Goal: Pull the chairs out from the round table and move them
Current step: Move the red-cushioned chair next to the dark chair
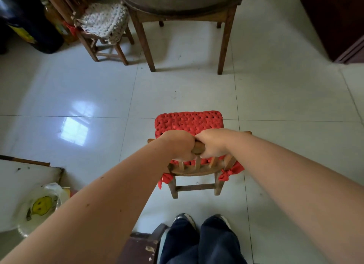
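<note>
At the six o'clock side of the view, just ahead of the person's dark shoes [185,218], the small wooden chair with the red crocheted cushion [189,121] is facing the round dark wooden table [177,12] at twelve o'clock and is well apart from it. I cannot tell if all its legs are touching the glossy white tiled floor [88,86]. The left hand [180,145] and the right hand [211,143] are both gripping the curved wooden top rail [198,147] of the chair back. They are side by side near the middle of the rail, almost touching each other. The fingers are curling round the rail and clamping on it.

I am judging that this chair is already free of the table and is now being taken to its new place. To do this well, it is better to be lifting the chair a little than to be dragging it, because the legs may be scraping or slipping on such shiny tiles. With both hands so near the middle the chair may be swinging, so a wider hold would be giving more control. The person should also be watching the clear plastic bag with the yellow smiling face [42,204] at eight o'clock. The second wooden chair with the pale knitted cushion [104,21], at eleven o'clock, is just beside the table and seems to be waiting for its turn.
</note>
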`<action>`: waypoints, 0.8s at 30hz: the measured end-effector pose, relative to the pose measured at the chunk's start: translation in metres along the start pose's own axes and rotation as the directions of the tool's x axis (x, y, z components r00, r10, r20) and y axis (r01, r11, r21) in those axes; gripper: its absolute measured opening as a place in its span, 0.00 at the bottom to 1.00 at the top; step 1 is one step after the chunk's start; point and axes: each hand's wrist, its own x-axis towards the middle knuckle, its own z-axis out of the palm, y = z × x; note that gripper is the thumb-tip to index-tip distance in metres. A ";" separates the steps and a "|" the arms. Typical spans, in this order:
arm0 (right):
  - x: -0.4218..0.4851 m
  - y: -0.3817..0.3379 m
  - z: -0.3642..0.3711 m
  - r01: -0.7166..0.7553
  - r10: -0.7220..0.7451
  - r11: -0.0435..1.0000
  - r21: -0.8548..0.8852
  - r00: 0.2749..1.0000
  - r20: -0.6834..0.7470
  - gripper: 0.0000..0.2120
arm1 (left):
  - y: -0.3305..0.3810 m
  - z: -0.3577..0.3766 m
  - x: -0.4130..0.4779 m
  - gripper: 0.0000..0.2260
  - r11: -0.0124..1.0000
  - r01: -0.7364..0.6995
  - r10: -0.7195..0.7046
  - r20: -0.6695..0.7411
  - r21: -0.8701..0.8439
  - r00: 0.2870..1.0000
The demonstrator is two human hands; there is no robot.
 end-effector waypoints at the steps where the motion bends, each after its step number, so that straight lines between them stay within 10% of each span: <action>1: -0.008 -0.004 0.004 -0.002 0.002 1.000 0.006 1.000 -0.002 0.06 | 0.005 0.001 -0.009 0.14 1.000 0.000 0.000 -0.004 0.000 1.000; 24: -0.222 -0.064 0.203 0.015 -0.015 0.999 -0.044 1.000 -0.006 0.04 | 0.182 0.144 -0.199 0.13 0.999 0.002 -0.004 -0.037 -0.036 0.999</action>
